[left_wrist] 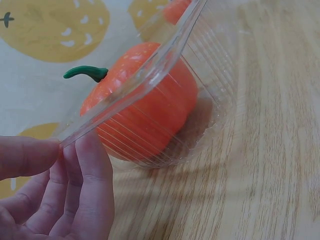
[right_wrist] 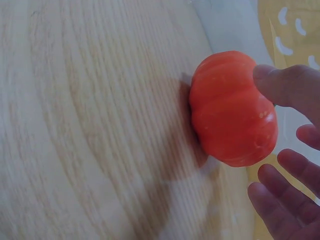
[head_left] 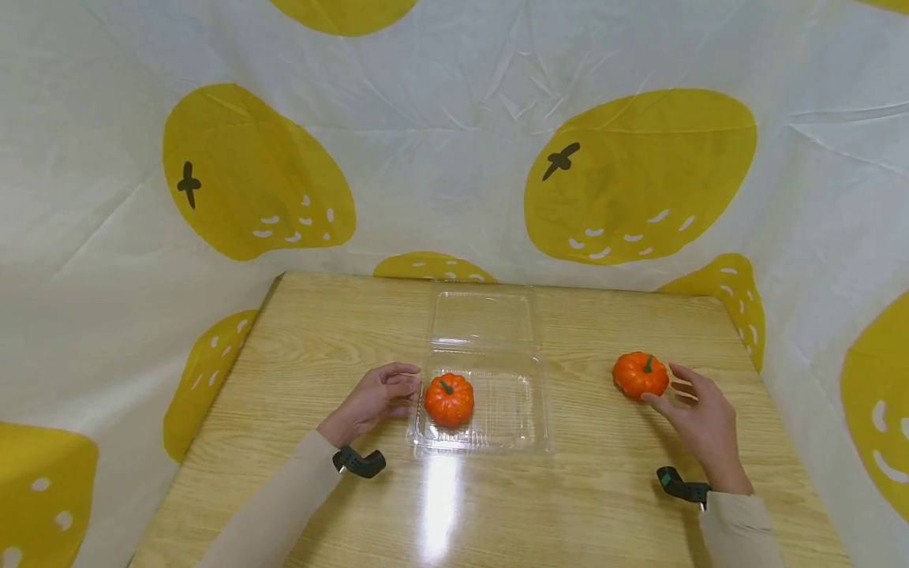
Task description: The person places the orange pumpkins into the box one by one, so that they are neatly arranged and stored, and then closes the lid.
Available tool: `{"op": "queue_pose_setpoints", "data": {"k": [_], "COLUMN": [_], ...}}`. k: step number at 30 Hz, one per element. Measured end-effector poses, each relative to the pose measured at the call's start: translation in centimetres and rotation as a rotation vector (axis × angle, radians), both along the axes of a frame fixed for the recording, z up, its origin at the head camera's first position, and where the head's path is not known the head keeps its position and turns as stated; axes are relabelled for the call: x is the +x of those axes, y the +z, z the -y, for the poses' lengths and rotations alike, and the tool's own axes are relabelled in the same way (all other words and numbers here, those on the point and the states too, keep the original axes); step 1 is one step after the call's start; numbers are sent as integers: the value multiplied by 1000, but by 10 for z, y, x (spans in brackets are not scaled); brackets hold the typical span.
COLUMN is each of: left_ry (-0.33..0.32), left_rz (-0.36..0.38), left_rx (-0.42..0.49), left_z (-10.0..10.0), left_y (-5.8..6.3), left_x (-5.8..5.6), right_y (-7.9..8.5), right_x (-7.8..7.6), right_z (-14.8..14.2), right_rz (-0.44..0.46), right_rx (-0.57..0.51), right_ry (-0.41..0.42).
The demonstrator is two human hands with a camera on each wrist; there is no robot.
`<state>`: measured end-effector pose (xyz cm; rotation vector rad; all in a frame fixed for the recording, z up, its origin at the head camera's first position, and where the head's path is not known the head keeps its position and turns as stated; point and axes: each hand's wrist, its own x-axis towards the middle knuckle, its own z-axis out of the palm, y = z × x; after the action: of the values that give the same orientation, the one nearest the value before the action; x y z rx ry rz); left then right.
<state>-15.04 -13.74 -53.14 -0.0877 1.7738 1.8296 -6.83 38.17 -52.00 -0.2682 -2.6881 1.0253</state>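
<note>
A clear plastic clamshell container (head_left: pixel 500 406) lies on the table with its lid (head_left: pixel 483 317) folded back. One small orange toy pumpkin (head_left: pixel 449 400) with a green stem sits in the left part of its base. My left hand (head_left: pixel 376 398) pinches the container's left rim (left_wrist: pixel 125 97) between thumb and fingers, right beside that pumpkin. Over at the right, a second orange pumpkin (head_left: pixel 641 375) rests on the tabletop. My right hand (head_left: pixel 703 418) is spread around its right side. In the right wrist view the thumb overlaps this pumpkin, while the other fingers stand off it.
The wooden table (head_left: pixel 341 315) ends at a back edge against a white cloth (head_left: pixel 440 173) printed with big yellow fruit, which also hangs along both sides. Each wrist wears a black camera mount (head_left: pixel 358 463). Bare wood lies between the container and the right pumpkin.
</note>
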Motion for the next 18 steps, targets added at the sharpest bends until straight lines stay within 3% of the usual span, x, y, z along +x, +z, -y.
{"op": "queue_pose_setpoints", "data": {"k": [7, 18], "left_ry": [5, 13], "left_rz": [-9, -5], "left_rx": [21, 41], "left_z": [0, 0], "left_y": [0, -1], "left_x": [2, 1], "right_y": [-9, -16], "right_x": [-2, -8], "right_z": [1, 6], "right_rz": [29, 3], "right_rx": [-25, -51], "right_ry": [-10, -25]}}
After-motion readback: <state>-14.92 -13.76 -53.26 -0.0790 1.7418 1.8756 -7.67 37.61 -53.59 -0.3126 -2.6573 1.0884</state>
